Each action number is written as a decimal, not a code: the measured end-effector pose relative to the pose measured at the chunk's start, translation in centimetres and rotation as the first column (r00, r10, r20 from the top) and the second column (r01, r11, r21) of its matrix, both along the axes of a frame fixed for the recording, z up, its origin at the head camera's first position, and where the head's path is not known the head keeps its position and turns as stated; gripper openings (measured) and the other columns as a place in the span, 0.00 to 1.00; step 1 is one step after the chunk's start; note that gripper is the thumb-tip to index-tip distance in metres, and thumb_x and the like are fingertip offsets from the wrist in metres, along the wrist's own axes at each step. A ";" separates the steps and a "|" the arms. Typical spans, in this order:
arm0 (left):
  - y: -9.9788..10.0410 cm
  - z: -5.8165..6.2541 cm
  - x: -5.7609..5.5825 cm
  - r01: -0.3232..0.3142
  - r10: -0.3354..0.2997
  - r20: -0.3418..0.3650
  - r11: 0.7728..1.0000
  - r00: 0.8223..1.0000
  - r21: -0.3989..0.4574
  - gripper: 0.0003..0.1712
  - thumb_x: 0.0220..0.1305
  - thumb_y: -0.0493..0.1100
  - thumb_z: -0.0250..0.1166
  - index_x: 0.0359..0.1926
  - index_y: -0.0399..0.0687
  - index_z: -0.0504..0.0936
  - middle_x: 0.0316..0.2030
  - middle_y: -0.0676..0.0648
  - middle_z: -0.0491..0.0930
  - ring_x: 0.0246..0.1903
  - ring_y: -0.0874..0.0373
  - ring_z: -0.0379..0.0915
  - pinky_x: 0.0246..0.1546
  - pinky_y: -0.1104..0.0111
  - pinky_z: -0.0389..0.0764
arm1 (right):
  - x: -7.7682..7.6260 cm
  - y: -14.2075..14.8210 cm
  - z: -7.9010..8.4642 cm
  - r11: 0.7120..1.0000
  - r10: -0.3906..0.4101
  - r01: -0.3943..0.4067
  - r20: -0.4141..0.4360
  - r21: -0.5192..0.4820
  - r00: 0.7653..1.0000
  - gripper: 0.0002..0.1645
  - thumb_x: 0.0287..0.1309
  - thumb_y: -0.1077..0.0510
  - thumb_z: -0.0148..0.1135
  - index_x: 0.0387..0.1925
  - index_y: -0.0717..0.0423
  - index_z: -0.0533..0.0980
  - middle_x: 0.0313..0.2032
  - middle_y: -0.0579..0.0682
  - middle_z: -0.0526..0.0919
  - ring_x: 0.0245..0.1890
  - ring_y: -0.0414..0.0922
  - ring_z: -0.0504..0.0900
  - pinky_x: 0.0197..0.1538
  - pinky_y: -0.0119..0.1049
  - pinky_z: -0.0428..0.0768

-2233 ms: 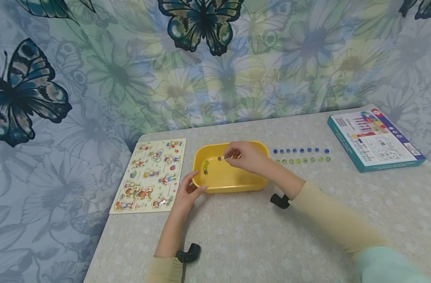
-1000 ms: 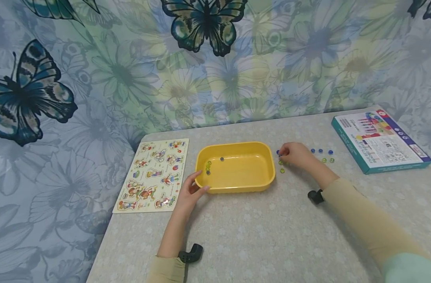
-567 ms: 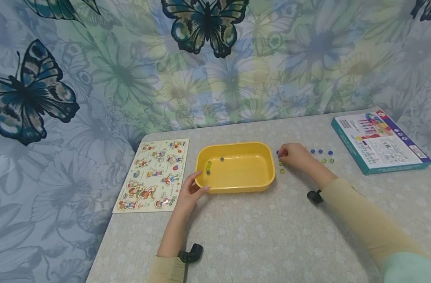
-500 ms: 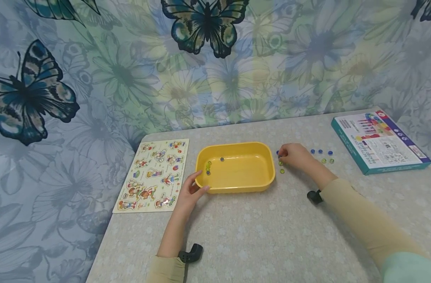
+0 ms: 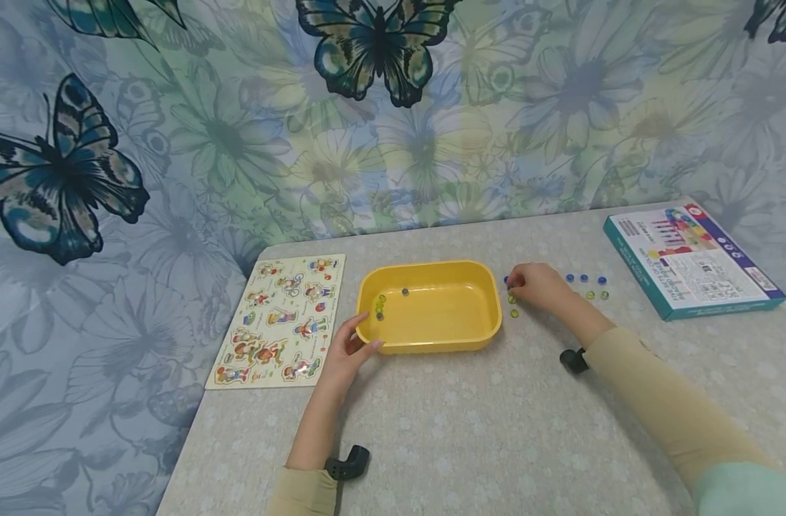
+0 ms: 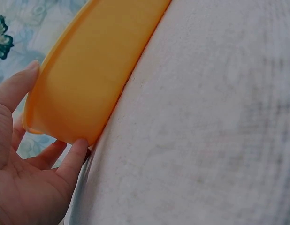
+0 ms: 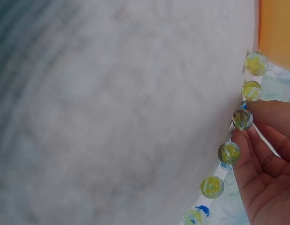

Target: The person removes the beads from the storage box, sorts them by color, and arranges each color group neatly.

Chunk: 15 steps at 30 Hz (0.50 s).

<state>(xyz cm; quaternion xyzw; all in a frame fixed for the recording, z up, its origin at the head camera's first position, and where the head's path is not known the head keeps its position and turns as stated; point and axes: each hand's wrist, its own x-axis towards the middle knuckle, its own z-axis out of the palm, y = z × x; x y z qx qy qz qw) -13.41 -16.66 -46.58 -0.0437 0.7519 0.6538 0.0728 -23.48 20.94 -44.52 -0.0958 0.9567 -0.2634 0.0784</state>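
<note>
1. In the centre of the head view stands the yellow tray (image 5: 431,347), flat on the pale table (image 5: 457,444). Toward the left end of its floor lie a few green marbles (image 5: 380,304) with a dark marble (image 5: 380,316) just below them; one lone marble (image 5: 405,292) is a little apart, nearer to the back wall.

2. At the lower left corner of the tray, the left hand (image 5: 342,357) holds the edge. Its thumb and fingers are spread from each other, and in the left wrist view one tip touches the rim and another the outer wall.

3. Right of the tray, the right hand (image 5: 539,284) is lowered to the table. Its thumb and finger are pinching a blue marble (image 7: 245,104), of which only a small part is visible; the other fingers are curled behind.

4. Around this hand, yellow-green marbles (image 7: 212,187) make a line in the right wrist view. In the head view, three blue marbles (image 5: 584,277) and two green ones lie to the right of the hand.

5. At the left of the table lies a picture board (image 5: 279,322); at the upper right, a flat box (image 5: 696,258) with teal sides.
</note>
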 end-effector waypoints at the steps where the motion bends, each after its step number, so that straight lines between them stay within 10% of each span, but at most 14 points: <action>1: 0.0 0.0 0.0 0.000 0.000 -0.003 1.000 1.000 -0.002 0.34 0.55 0.44 0.69 0.62 0.66 0.68 0.65 0.56 0.59 0.63 0.51 0.61 0.59 0.58 0.68 | 0.1 0.0 0.1 1.000 -0.002 0.002 0.005 -0.004 1.000 0.09 0.55 0.61 0.62 0.38 0.62 0.78 0.32 0.54 0.79 0.32 0.48 0.75 0.37 0.42 0.76; 15: 0.1 0.1 0.1 -0.004 0.004 -0.020 1.000 1.000 -0.012 0.33 0.56 0.43 0.68 0.62 0.64 0.68 0.65 0.56 0.59 0.63 0.51 0.61 0.59 0.57 0.68 | 1.3 -0.3 5.0 0.992 -0.075 0.063 -0.105 -0.113 0.992 0.18 0.60 0.54 0.60 0.49 0.59 0.76 0.39 0.55 0.80 0.39 0.51 0.74 0.41 0.44 0.78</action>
